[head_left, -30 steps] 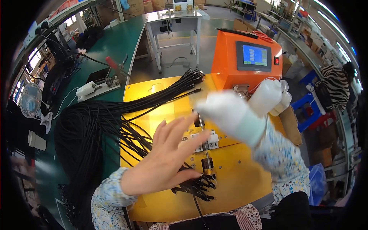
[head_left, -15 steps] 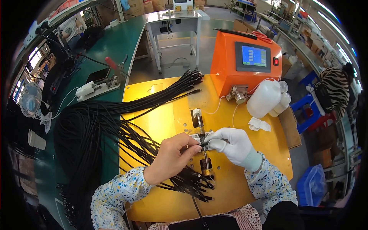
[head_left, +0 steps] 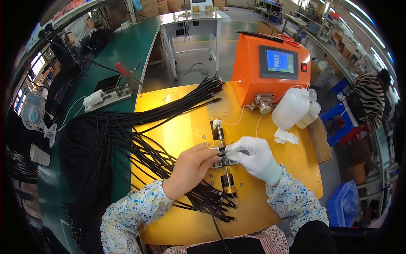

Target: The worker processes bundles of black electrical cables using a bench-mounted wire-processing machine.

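My bare left hand (head_left: 190, 169) and white-gloved right hand (head_left: 255, 159) meet over a small metal fixture (head_left: 216, 162) on the yellow worktop. Between their fingertips is the dark end of a black cable (head_left: 222, 155); both hands pinch it, though the fingers hide most of it. Behind the fixture a metal rod (head_left: 220, 133) points at it, and a brass-based cylinder (head_left: 228, 184) stands in front. A big bundle of black cables (head_left: 146, 148) fans out beside and under my left forearm, some ends lying near my left wrist.
An orange machine with a screen (head_left: 275, 63) stands at the back right. Near it are a white plastic bottle (head_left: 291, 108) and a crumpled tissue (head_left: 286, 136). A red-handled toggle clamp (head_left: 122, 70) and a small fan (head_left: 34, 111) sit on the green table (head_left: 127, 46).
Both hands have shifted slightly away from me over the fixture, baring more of its metal block. The pinched cable end moved with them. A background person at far left has changed position.
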{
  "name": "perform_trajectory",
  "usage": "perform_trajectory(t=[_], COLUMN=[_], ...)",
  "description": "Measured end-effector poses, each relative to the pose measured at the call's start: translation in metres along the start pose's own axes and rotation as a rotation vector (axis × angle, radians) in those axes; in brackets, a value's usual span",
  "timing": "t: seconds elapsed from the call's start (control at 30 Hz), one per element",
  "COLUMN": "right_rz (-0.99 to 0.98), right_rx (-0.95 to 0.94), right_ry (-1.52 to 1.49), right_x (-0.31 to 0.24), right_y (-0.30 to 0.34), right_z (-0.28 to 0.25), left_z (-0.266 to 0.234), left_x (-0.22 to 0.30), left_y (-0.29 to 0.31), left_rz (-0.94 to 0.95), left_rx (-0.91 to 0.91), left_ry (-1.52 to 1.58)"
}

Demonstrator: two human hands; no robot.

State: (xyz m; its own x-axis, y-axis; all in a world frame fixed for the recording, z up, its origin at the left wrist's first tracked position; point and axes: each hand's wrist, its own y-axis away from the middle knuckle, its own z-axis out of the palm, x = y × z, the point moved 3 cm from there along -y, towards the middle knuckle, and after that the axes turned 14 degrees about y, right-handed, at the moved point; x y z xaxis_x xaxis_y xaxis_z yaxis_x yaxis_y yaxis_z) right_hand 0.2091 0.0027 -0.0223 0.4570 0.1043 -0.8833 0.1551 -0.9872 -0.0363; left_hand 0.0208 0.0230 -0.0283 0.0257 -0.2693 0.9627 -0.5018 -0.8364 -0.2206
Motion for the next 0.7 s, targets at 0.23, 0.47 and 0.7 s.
perform_trajectory(t=[0.23,0.47,0.7], right_rz=[-0.166,-0.299,-0.346], right_rx=[0.138,-0.125,-0.188], right_ry=[0.339,1.596,1.654], right_x=[0.006,-0.013,-0.008], right_y=[-0.029,-0.152,-0.179], right_z=[-0.02,0.011,0.013], left_z=[0.006,0.008,0.011], left_x=[0.008,0.009,0.006], left_y=[0.01,0.01,0.009], left_rz=[0.341,0.402,0.406], left_rx=[-0.172,-0.185,-0.171], left_ry=[-0.874,-0.956,-0.905])
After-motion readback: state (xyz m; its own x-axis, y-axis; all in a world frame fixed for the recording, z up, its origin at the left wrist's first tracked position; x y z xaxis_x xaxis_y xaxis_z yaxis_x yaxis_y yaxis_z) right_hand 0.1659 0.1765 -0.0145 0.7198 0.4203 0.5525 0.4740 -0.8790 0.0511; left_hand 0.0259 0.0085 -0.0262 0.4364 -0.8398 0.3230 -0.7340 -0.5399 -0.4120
